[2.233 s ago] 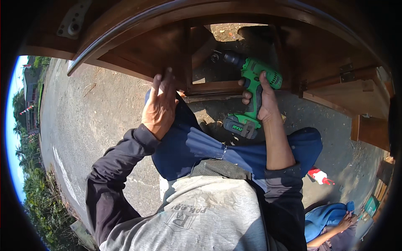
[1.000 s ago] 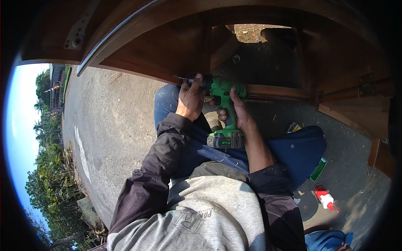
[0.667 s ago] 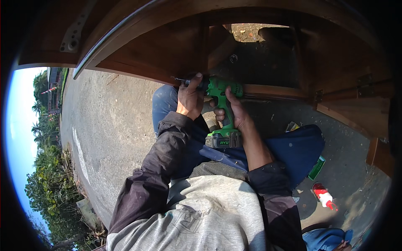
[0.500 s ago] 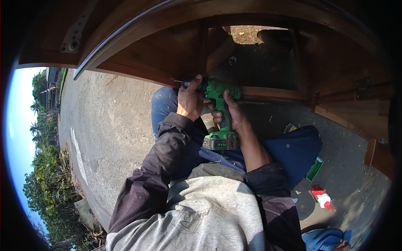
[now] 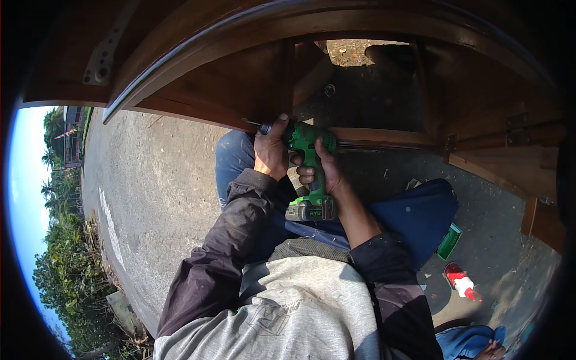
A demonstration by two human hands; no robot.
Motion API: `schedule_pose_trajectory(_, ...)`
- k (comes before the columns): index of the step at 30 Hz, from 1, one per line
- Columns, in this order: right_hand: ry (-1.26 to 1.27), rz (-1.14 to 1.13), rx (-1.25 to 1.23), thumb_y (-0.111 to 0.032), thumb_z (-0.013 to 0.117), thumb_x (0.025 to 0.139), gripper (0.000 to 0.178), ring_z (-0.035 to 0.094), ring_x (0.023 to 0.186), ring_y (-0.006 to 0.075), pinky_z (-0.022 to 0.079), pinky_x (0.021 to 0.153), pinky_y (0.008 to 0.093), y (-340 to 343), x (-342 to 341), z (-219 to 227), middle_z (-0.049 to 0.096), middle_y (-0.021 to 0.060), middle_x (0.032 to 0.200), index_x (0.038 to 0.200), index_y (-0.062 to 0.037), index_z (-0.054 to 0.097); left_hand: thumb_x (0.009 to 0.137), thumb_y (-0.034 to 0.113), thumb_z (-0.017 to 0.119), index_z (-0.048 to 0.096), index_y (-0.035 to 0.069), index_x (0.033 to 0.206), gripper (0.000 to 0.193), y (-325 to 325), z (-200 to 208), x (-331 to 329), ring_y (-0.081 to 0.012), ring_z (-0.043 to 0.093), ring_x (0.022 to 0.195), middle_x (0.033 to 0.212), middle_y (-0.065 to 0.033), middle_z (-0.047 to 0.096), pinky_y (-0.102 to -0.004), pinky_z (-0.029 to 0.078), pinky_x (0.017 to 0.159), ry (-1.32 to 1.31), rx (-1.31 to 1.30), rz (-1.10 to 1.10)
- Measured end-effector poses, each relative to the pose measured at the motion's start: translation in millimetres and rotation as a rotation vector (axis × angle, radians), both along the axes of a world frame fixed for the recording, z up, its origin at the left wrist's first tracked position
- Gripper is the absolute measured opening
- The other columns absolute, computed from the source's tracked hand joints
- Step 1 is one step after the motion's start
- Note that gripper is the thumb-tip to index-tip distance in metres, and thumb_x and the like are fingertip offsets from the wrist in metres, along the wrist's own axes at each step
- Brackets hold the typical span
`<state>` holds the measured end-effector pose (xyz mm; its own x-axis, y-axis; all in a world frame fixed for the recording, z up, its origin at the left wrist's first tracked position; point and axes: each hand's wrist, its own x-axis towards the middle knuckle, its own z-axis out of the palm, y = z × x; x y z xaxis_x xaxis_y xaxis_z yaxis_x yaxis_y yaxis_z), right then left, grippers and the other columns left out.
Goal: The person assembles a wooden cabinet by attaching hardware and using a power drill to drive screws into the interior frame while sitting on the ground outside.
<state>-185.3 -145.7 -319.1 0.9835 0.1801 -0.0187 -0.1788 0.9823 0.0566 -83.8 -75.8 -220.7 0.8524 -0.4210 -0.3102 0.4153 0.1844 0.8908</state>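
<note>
A green cordless drill (image 5: 311, 157) with a dark battery at its base lies across my lap area, its nose pointing left. My right hand (image 5: 326, 170) is wrapped round its handle, the thumb along the back of the body. The fingers of my left hand (image 5: 272, 149) close round the black chuck end, thumb on top. A thin metal bit (image 5: 252, 122) sticks out past the left thumb, close to the lower edge of a brown wooden cabinet panel (image 5: 192, 115). Whether its tip touches the wood, I cannot tell.
The brown wooden furniture frame (image 5: 372, 134) arches over my hands, with hinges (image 5: 519, 129) on its right. On the ground at right are a green tray (image 5: 449, 242) and a red-and-white bottle (image 5: 461, 280). Another person's blue clothing (image 5: 468, 342) shows at lower right.
The drill and both hands have shifted slightly left and down in view, with the grip kept. The furniture also sits a little differently as the view moved.
</note>
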Motion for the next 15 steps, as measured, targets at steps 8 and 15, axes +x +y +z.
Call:
schedule_pose_trajectory(8,0.025,-0.004,0.095,-0.060,0.065,0.086,0.062,0.052,0.058,0.0085,0.045,0.049,0.0211,3,8,5,0.061,0.0067,0.089,0.119,-0.0089,0.055,0.089,0.016,0.070,0.059,0.005,0.108,0.025,0,9,2,-0.0187,0.063,0.085,0.095,-0.0058,0.064,-0.0342,0.053,0.075,-0.001,0.025,-0.028)
schedule_pose_trajectory(15,0.000,-0.044,-0.150,-0.066,0.062,0.084,0.073,0.052,0.056,0.0079,0.045,0.047,0.0212,-12,-2,12,0.060,0.0070,0.090,0.122,-0.0051,0.054,0.090,0.016,0.068,0.059,0.004,0.110,0.024,-1,20,3,-0.0207,0.064,0.089,0.101,-0.0086,0.067,-0.0382,0.052,0.080,0.034,-0.099,-0.108)
